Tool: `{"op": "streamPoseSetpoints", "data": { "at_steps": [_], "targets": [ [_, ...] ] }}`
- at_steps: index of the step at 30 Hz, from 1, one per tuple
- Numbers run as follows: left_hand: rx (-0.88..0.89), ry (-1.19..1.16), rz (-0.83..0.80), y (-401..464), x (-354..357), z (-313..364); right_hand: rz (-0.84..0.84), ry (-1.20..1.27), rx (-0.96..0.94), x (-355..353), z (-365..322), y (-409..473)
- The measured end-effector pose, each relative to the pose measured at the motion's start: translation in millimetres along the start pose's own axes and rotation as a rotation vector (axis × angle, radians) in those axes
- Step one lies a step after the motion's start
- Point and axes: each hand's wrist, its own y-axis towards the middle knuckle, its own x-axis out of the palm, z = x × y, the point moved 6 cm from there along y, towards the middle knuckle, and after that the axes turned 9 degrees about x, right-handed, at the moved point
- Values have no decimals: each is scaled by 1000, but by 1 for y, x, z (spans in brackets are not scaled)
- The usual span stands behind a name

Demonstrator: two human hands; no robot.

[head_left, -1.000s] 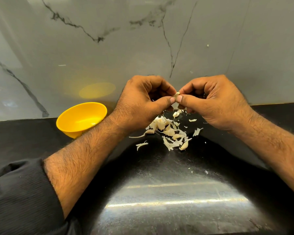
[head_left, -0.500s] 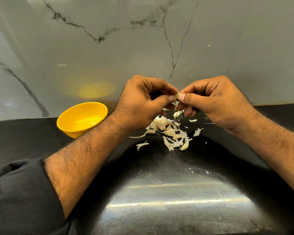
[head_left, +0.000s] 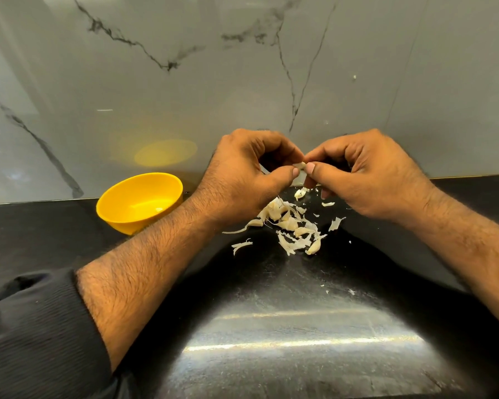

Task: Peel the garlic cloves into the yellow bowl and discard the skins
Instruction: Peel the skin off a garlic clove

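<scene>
Above the skin pile, pale garlic clove pinched by left hand, right hand

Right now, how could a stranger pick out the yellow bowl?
Follow the grey marble wall down to the black counter. Left of the left hand stands the yellow bowl, the only bright-coloured thing beside the pale garlic skins.

I see the left hand and right hand meet thumb to thumb, both pinching one garlic clove above a heap of garlic skins on the black countertop. The yellow bowl sits at the countertop's back edge, left of the heap, against the marble wall, with a pale bit inside it.
</scene>
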Motion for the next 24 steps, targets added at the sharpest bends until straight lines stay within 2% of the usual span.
{"op": "streamPoseSetpoints", "data": {
  "at_steps": [4,14,21,24],
  "targets": [
    [6,45,31,0,0,2,-14,-83,-11,5,-1,1],
    [30,128,75,-1,-1,11,32,-74,-34,6,-2,1],
    [111,243,64,-1,5,20,78,-217,3,12,-4,1],
    [91,224,59,0,4,20,76,-288,-1,13,-7,-1]
  ]
}}
